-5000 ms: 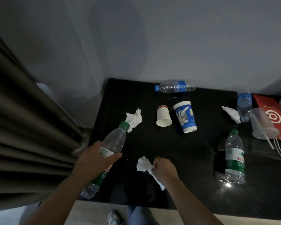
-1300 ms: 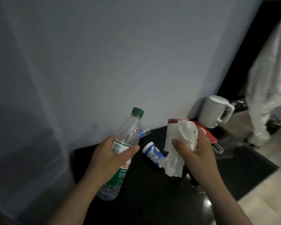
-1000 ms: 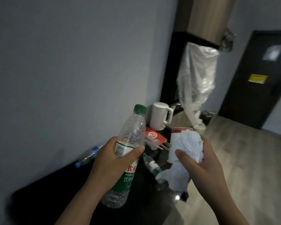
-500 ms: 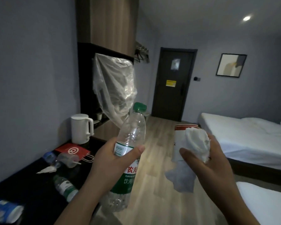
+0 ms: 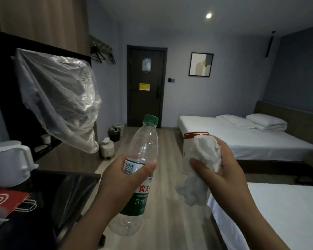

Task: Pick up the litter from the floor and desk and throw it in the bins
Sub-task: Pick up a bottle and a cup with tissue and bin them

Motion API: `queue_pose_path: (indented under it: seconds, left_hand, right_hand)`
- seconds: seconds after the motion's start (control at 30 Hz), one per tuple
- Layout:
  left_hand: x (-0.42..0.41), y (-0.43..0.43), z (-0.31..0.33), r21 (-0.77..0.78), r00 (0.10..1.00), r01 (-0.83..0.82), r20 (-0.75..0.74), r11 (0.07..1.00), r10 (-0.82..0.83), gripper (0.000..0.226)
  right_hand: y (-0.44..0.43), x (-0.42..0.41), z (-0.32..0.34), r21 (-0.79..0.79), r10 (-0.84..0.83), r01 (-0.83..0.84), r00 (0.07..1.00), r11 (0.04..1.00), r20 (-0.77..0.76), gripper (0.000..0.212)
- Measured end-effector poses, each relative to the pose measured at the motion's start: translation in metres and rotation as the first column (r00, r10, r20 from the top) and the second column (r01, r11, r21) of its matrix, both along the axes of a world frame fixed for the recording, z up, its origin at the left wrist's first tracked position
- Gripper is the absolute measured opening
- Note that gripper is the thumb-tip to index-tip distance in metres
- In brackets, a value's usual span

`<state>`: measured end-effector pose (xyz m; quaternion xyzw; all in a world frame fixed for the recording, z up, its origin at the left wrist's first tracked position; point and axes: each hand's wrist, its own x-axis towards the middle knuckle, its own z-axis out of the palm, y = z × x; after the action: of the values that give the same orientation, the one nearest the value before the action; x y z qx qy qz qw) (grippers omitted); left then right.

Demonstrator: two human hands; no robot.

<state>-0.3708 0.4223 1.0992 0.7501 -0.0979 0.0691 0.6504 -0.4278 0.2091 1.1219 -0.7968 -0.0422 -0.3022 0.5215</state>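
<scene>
Room: dim bedroom, pale wood-plank floor (image 5: 170, 147) running up to a dark door (image 5: 145, 85) at the far wall.
Beds: two on the right, the far white-sheeted bed (image 5: 251, 141) with pillows, and the near white bed (image 5: 278, 213) with its corner just under the right forearm.
Desk: glossy black desk (image 5: 61, 192) at lower left, carrying a white electric kettle (image 5: 9, 163) and a red paper bag (image 5: 5, 199).
Left arm: up from the bottom edge, and the left hand (image 5: 123, 181) is raised mid-frame with fingers and thumb wrapped round the label.
Bottle: clear plastic bottle with green cap (image 5: 143, 147), nearly upright, out over the floor just past the desk's edge.
Right arm: the right hand (image 5: 224, 174) is level with the left, fingers curled behind its load, thumb clamped across the front.
Load: white paper cup with red band (image 5: 190, 139) and crumpled white tissue (image 5: 204, 154) gripped together, with the tissue's tail dangling below the hand.
Bins: small dark round bin (image 5: 114, 134) and pale round bin (image 5: 118, 126) on the floor left of the door, well apart from both hands.
</scene>
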Motion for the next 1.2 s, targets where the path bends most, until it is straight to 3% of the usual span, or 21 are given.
queue_pose_path:
  seconds: [0.23,0.43,0.57,0.77,1.1,1.2]
  left_hand:
    - [0.116,0.002,-0.005,0.0,0.999,0.036,0.028,0.999,-0.036,0.063]
    - [0.234,0.02,0.007,0.01,0.999,0.034,0.031,0.999,-0.034,0.064]
    - [0.306,0.009,0.008,0.03,0.999,0.03,0.026,0.999,-0.031,0.061]
    - [0.408,-0.04,-0.001,0.065,0.999,0.032,0.017,0.997,-0.033,0.061]
    - [0.567,-0.135,-0.016,0.111,0.997,-0.072,-0.006,0.991,0.073,0.044]
    - [0.61,-0.157,-0.019,0.106,0.995,-0.089,-0.031,0.99,0.093,0.052]
  right_hand:
    - [0.003,0.108,0.001,-0.06,-0.058,0.062,0.996,0.996,0.069,0.07]
    - [0.017,0.226,0.008,-0.036,-0.088,0.089,0.995,0.995,0.039,0.074]
    - [0.008,0.295,0.005,-0.026,-0.086,0.086,0.996,0.996,0.022,0.062]
    - [-0.041,0.397,-0.006,-0.018,-0.09,0.091,0.995,0.996,0.04,0.067]
    - [-0.145,0.574,-0.018,0.031,0.024,-0.026,0.999,0.999,0.04,0.049]
    - [-0.17,0.622,-0.024,0.02,0.061,-0.061,0.998,0.998,0.021,0.05]
